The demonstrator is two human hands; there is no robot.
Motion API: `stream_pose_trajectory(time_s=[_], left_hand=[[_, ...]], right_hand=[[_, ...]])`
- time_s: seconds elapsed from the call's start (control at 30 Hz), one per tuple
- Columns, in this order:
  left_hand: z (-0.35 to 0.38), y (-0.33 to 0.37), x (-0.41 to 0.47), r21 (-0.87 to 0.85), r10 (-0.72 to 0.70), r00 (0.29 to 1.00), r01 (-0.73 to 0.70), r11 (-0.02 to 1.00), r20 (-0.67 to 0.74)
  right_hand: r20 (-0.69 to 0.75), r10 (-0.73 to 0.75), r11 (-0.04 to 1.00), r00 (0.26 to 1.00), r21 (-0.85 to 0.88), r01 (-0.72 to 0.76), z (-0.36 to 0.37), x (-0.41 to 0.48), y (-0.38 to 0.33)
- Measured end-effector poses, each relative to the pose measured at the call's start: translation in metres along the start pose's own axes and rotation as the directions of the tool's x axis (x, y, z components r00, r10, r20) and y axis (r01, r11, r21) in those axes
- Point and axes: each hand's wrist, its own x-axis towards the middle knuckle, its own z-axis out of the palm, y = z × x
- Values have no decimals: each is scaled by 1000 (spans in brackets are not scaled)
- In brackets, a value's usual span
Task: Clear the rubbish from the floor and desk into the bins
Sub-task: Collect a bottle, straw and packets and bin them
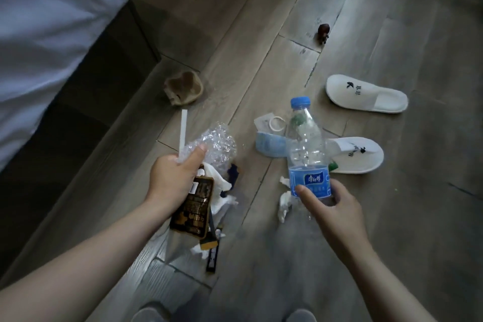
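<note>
- The right hand (pixel 330 201) curls thumb and fingers round the lower end of a clear water bottle (pixel 306 149), blue cap up, above the wooden floor (pixel 261 34).
- The left hand (pixel 172 180) clutches crumpled clear plastic (pixel 217 144), a white straw (pixel 183 133) and a dark wrapper (pixel 194 209).
- A blue face mask (pixel 270 144), tissue scraps (pixel 285 201) and two white slippers (pixel 366 94) lie on the floor.

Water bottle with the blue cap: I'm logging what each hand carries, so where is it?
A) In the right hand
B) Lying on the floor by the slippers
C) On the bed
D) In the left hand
A: the right hand is curled round the water bottle at its blue label and holds it upright above the floor, while the left hand holds crumpled clear plastic and a white straw.
</note>
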Motion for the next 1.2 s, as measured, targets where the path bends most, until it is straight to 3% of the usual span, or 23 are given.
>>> stream_pose_trajectory(time_s=[0.23,0.53,0.77,1.03,1.2], left_hand=[[-45,120,-91,29,37,997,-39,999,64],[-102,337,-230,43,198,970,-206,978,144],[-138,470,-348,-26,378,898,-383,924,224],[-182,537,-428,-176,483,798,-450,876,360],[-203,560,-457,-295,568,650,-488,821,506]], right_hand=[[-87,142,987,986,86,-134,-82,-85,-85],[-263,113,987,958,138,-78,-248,-198,-249],[-392,92,975,915,222,-3,-364,-305,-346],[-609,72,965,790,244,101,-410,-416,-410],[-736,178,917,653,365,162,-386,-496,-428]])
